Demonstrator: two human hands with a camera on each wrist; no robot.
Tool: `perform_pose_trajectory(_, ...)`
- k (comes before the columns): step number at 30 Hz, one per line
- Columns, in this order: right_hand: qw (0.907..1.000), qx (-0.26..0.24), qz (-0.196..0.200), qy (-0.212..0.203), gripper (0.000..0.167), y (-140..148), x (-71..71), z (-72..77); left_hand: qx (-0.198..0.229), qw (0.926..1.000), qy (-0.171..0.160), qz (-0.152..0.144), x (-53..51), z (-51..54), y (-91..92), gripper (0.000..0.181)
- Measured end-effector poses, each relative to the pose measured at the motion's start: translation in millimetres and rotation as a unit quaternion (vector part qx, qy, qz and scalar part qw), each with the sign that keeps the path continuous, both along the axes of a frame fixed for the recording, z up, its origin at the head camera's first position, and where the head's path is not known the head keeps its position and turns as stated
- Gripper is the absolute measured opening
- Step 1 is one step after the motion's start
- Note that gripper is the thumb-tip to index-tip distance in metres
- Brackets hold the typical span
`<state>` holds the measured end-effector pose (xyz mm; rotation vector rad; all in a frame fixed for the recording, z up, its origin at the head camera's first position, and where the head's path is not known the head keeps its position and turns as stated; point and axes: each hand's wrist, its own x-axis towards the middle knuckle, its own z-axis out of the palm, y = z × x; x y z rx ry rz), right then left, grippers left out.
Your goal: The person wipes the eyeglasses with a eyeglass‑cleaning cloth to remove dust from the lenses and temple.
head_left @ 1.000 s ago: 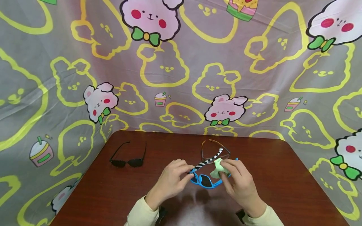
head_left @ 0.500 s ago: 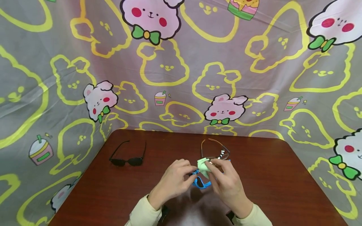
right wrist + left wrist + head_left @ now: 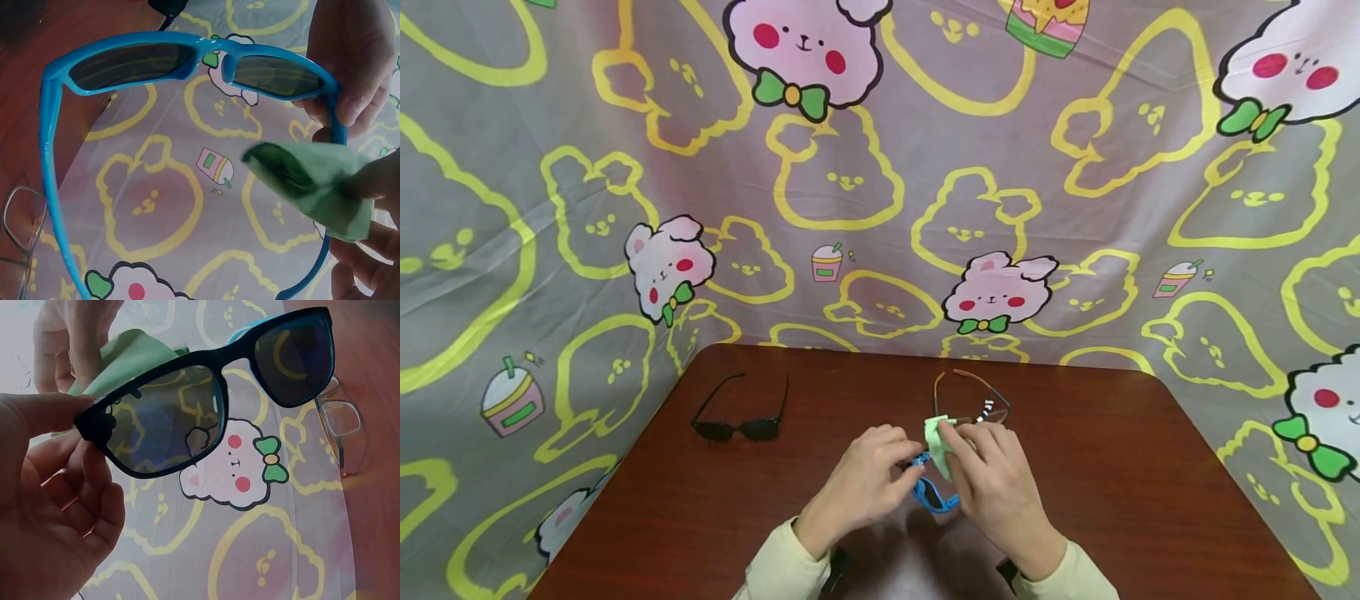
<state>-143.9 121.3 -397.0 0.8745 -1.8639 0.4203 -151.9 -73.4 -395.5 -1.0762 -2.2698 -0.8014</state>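
Note:
My left hand (image 3: 865,475) pinches a pair of blue sunglasses (image 3: 931,495) at the corner by the hinge, above the table. Dark lenses fill the frame front (image 3: 228,357) in the left wrist view. A light green cloth (image 3: 319,187) is pinched by my right hand (image 3: 1000,483), folded against the temple arm nearest my left hand. That arm has black and white stripes (image 3: 988,408) showing past my right fingers. The other temple arm (image 3: 50,169) sticks out unfolded. Part of the sunglasses is hidden behind my right hand in the head view.
Black sunglasses (image 3: 737,429) lie unfolded at the table's left. Thin-framed eyeglasses (image 3: 938,396) with orange-brown arm tips lie just behind my hands. A cartoon-printed cloth (image 3: 850,250) surrounds the dark red-brown table (image 3: 1112,450) at the back and sides.
My right hand has moved left with the green cloth along the striped temple arm, close to my left hand. The blue sunglasses have tilted a little; my left hand keeps its hold.

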Motion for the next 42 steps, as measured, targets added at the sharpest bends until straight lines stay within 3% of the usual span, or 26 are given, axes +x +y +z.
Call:
perform_pose_trajectory(8, 0.9989, 0.035, -0.03, -0.009, 0.032, 1, 3.8, -2.2, 0.012, 0.9995, -0.023, -0.017, 1.6, -1.2, 0.2, 0.006)
perform_pose_trajectory(15, 0.9954, 0.084, -0.043, -0.013, 0.038, 2, 6.7, -2.4, 0.009, 0.9994, -0.029, -0.015, 3.4, -3.8, 1.8, 0.004)
perform_pose_trajectory(24, 0.9934, 0.111, -0.031, -0.006, 0.042, 7, 5.5, -2.2, -0.018, 0.9998, -0.003, -0.008, 4.8, -3.8, 3.8, 0.006)
perform_pose_trajectory(35, 0.9878, 0.149, -0.021, -0.041, 0.038, 14, 8.5, -9.6, -0.046, 0.9969, -0.062, -0.012, 9.7, -4.2, -0.4, 0.009)
perform_pose_trajectory(38, 0.9885, 0.144, -0.015, -0.043, 0.031, 16, 8.6, -9.2, -0.047, 0.9964, -0.07, -0.009, 9.3, -5.3, -3.1, 0.01)
perform_pose_trajectory(42, 0.9914, 0.125, -0.008, -0.041, 0.034, 19, 8.3, -7.8, -0.046, 0.9972, -0.059, -0.002, 9.0, -5.4, -7.2, 0.009)
